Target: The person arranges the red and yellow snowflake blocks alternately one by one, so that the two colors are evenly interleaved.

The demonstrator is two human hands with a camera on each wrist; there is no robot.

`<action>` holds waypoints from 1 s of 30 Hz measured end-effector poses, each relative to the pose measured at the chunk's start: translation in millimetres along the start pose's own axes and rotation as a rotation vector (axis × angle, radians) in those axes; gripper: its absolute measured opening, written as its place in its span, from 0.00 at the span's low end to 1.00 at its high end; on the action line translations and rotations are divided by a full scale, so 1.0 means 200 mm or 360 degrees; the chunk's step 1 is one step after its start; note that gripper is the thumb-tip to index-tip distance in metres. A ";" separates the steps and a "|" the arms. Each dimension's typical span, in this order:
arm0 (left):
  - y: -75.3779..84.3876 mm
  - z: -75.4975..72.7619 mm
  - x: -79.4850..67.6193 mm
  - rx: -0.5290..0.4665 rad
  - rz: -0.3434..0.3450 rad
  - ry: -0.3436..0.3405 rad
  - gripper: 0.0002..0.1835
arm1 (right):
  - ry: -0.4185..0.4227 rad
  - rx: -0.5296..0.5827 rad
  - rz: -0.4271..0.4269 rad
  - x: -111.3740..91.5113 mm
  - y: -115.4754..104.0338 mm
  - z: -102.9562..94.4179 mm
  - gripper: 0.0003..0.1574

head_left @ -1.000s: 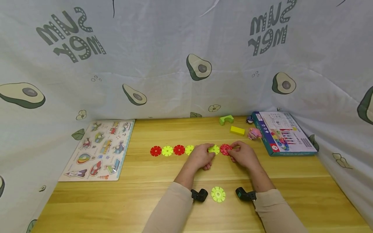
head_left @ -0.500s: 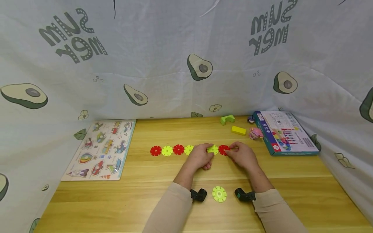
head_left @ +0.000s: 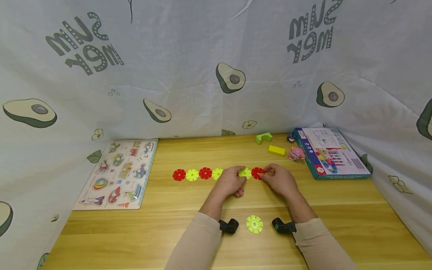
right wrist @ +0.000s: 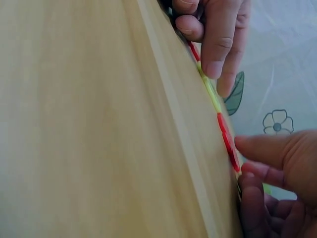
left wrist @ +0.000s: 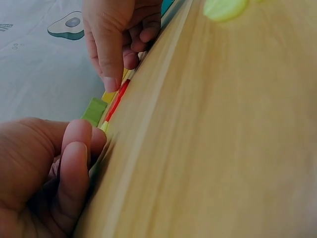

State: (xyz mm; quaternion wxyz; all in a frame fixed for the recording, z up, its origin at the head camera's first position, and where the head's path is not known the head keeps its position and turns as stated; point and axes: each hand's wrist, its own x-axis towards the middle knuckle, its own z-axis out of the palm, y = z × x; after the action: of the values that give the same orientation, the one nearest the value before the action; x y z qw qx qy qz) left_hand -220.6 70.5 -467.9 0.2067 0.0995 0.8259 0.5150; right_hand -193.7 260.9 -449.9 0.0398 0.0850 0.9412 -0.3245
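Flat plastic snowflake discs, red and yellow-green by turns, form a row on the wooden table. My left hand [head_left: 231, 180] covers part of it, its thumb and index finger on a yellow-green disc [head_left: 245, 173]; a red bit [right wrist: 194, 50] shows beside that hand in the right wrist view. At the row's right end my right hand [head_left: 279, 180] holds the edge of a red disc [head_left: 257, 173] between thumb and index finger. Left of my hands lie a red disc [head_left: 179, 174], a yellow-green disc [head_left: 192, 174], another red disc [head_left: 205, 173] and a partly hidden yellow-green disc [head_left: 217, 173].
A loose yellow-green disc [head_left: 254, 224] lies between my forearms. A picture puzzle board [head_left: 116, 174] is at the left. Toward the back right are a green arch block [head_left: 263, 138], a yellow block [head_left: 276, 150], a pink toy figure [head_left: 296, 153], a small dark figure [head_left: 290, 137] and a box [head_left: 332, 153].
The red disc under my right hand has shifted slightly left, closer against the yellow-green disc, and lies flatter. My right hand moved left with it; my left hand stays nearly in place.
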 end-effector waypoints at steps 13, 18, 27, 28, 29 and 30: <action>0.02 0.04 0.06 0.0093 0.0238 -0.0231 0.22 | -0.0376 0.0081 -0.0208 -0.30 -0.01 0.00 0.23; 0.05 0.08 0.10 0.0061 0.0226 -0.0292 0.21 | -0.0554 0.0120 -0.0426 -0.42 0.00 0.02 0.24; 0.07 0.10 0.09 0.0268 0.0154 -0.0171 0.24 | -0.0658 -0.0021 -0.0529 -0.51 -0.02 0.04 0.25; 0.07 0.10 0.09 0.0274 0.0145 -0.0171 0.23 | -0.0658 -0.0035 -0.0519 -0.51 -0.02 0.04 0.25; 0.08 0.10 0.08 0.0276 0.0134 -0.0172 0.23 | -0.0657 -0.0051 -0.0511 -0.51 -0.03 0.05 0.24; 0.08 0.10 0.08 0.0281 0.0121 -0.0169 0.23 | -0.0656 -0.0064 -0.0506 -0.51 -0.03 0.05 0.24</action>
State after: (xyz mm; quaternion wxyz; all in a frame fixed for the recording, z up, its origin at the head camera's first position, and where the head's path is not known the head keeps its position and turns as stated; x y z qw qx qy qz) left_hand -227.4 99.9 -465.3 0.2208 0.1757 0.8517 0.4416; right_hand -93.5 236.9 -440.6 0.1808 -0.1326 0.9211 -0.3184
